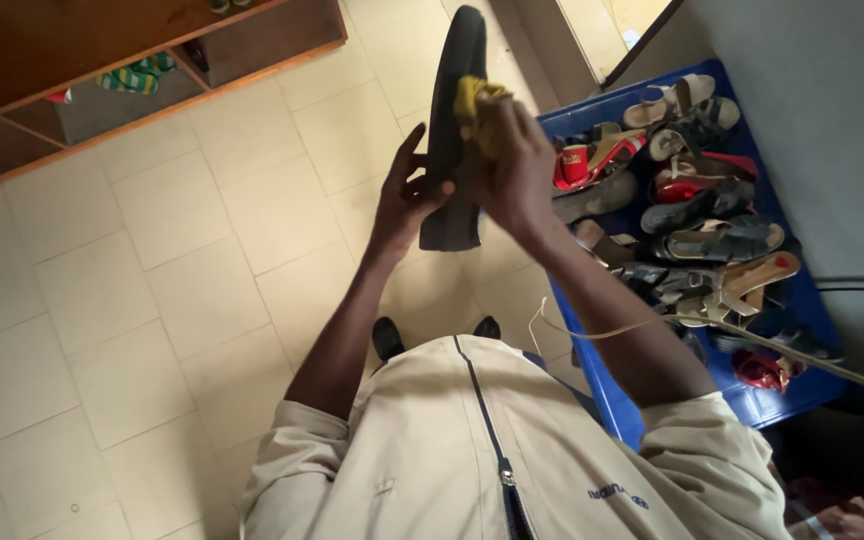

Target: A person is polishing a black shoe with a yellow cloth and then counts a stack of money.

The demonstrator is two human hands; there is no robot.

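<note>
Yellow cloth (474, 103), crumpled, is bunched under the fingers of the right hand (518, 165) and pressed against the side of a long black leather shoe (454, 130), near its upper half. That shoe is held up in the air, toe pointing away from the person and heel end lowest, above the pale tiled floor (132, 290). The left hand (404, 195) closes on the shoe from the other side, thumb and fingers wrapped around its lower part near the heel. Both forearms rise from the short sleeves of a beige zip-front shirt (452, 450). Below the shoe, two dark toe caps of the person's own footwear (388, 338) show on the tiles. Just to the right of the right arm lies a blue plastic tray (612, 400) heaped with sandals and slippers in red, tan, black and white (697, 215). A thin pale cord (632, 325) crosses over the pile. Far to the upper left stands a brown wooden shelf (102, 50) with a green and yellow striped item (132, 76) inside.
</note>
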